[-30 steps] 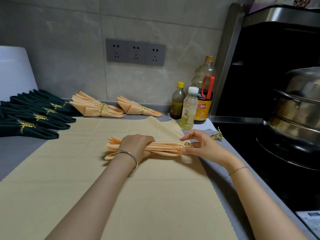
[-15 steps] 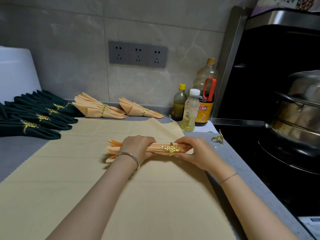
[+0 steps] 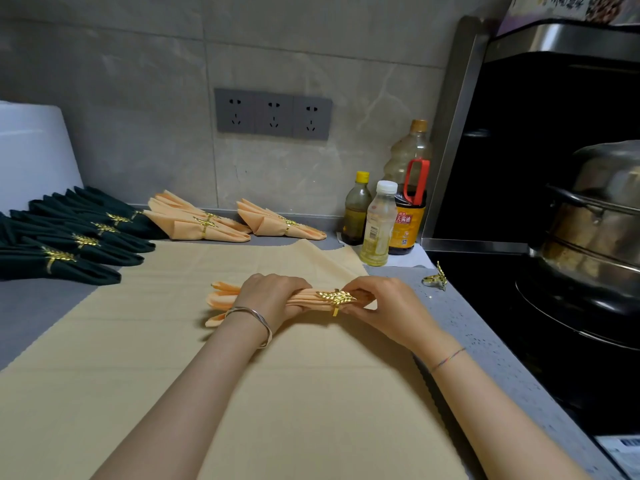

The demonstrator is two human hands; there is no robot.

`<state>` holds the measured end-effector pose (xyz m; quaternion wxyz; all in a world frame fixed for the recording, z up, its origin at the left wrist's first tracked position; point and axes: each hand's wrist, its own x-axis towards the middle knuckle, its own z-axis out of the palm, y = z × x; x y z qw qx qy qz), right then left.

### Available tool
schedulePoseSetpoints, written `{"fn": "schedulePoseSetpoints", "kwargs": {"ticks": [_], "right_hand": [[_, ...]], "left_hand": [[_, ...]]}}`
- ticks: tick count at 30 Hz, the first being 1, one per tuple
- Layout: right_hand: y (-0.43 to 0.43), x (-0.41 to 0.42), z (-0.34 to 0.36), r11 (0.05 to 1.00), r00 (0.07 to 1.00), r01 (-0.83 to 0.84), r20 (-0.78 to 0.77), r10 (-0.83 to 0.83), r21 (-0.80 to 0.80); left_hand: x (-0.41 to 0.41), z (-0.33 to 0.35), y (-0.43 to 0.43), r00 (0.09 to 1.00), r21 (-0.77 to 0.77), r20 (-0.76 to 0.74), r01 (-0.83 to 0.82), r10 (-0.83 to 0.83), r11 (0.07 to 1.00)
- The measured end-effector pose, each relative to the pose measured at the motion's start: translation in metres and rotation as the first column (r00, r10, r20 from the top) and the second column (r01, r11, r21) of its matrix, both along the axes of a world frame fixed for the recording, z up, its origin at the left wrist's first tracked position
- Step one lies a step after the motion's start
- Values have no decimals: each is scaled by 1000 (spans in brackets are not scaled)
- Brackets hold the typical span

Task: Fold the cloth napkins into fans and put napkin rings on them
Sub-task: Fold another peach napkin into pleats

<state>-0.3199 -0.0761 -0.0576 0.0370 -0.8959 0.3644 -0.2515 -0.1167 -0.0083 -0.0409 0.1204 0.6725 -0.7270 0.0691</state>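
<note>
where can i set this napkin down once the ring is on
Free: the beige cloth between the held napkin and the finished peach fans; its near part left of the left hand; the grey counter nearer than the dark green napkins. Crowded: the back wall, with fans and bottles, and the right edge, where a spare ring lies by the cooktop.

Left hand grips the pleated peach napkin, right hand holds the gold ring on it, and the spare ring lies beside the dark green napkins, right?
No: the head view shows the spare ring on the grey counter at the right, by the stovetop, far from the dark green napkins. The left hand does grip the peach napkin, the right hand the gold ring.
</note>
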Motion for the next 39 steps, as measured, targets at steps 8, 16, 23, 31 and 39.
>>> {"fn": "schedulePoseSetpoints", "kwargs": {"ticks": [8, 16, 23, 31, 39], "right_hand": [[5, 6, -2, 997, 992, -19, 124, 10, 69], [4, 4, 0, 995, 991, 21, 130, -34, 99], [-7, -9, 1, 982, 978, 91, 173, -120, 164], [-5, -5, -4, 960, 978, 15, 194, -71, 279], [-7, -9, -2, 939, 963, -15, 257, -78, 344]], "left_hand": [[-20, -11, -6, 996, -37, -1, 89, -89, 995], [-17, -15, -5, 995, -137, -44, 78, -85, 987], [-11, -10, -3, 999, -199, -37, -32, 25, 980], [-24, -9, -1, 999, -121, 3, 54, -54, 991], [-17, -11, -9, 999, -140, 11, 47, -45, 989]]}}
